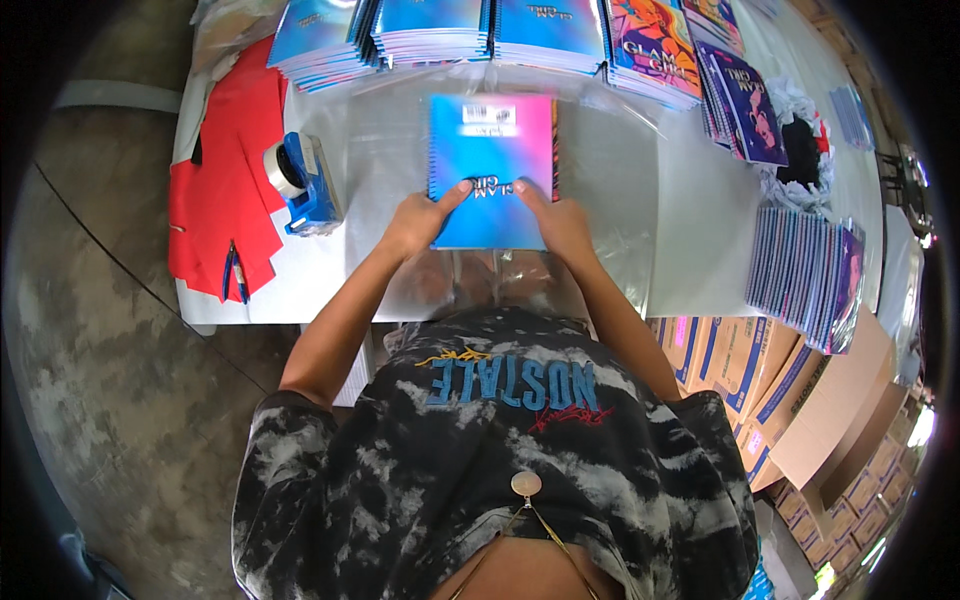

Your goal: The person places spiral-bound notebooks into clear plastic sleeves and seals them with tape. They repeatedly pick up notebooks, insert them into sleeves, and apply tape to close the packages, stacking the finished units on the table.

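A spiral notebook [490,155] with a blue-to-pink back cover is held over the table in front of me. A white barcode label sits near its far edge, and its spiral runs along the left side. My left hand [425,218] grips the near left part, thumb on the cover. On the near right part, my right hand [555,222] holds it the same way. The other fingers of both hands are hidden under the notebook. Clear plastic sheeting [600,200] lies beneath it on the white table [690,260].
Stacks of blue notebooks [430,30] line the far edge, beside orange illustrated notebooks [655,50] and purple ones [750,110]. At left, a blue tape dispenser [312,185] stands by red sheets [225,190] with pens [236,272]. Another notebook stack [800,270] and cardboard boxes [740,365] are at right.
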A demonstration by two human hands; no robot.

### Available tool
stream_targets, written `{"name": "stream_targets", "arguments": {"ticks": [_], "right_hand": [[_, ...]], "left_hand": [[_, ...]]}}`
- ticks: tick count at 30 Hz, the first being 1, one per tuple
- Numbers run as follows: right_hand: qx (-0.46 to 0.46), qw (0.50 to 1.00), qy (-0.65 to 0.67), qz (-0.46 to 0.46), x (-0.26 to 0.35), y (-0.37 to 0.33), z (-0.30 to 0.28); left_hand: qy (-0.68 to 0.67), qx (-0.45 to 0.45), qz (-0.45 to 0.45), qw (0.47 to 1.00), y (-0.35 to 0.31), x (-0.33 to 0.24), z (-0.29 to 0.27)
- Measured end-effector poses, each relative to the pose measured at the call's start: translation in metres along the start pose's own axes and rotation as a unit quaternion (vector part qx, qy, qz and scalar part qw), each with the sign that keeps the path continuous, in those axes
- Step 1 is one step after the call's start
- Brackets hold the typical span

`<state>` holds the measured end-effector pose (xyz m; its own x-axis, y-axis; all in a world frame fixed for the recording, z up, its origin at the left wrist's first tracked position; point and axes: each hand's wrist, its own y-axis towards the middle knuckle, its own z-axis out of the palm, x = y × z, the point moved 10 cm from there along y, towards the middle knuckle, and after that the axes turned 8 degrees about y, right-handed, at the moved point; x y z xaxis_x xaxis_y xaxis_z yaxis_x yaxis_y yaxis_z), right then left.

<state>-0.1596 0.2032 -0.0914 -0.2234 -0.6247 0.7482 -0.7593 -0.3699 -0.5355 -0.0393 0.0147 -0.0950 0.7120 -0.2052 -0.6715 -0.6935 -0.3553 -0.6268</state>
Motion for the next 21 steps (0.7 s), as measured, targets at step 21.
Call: {"name": "stream_targets", "arguments": {"ticks": [21], "right_hand": [[-0.277, 0.861, 0.425, -0.042, -0.076, -0.013, -0.113]], "left_hand": [[-0.188, -0.132, 0.034, 0.973, 0.018, 0.024, -0.060]]}}
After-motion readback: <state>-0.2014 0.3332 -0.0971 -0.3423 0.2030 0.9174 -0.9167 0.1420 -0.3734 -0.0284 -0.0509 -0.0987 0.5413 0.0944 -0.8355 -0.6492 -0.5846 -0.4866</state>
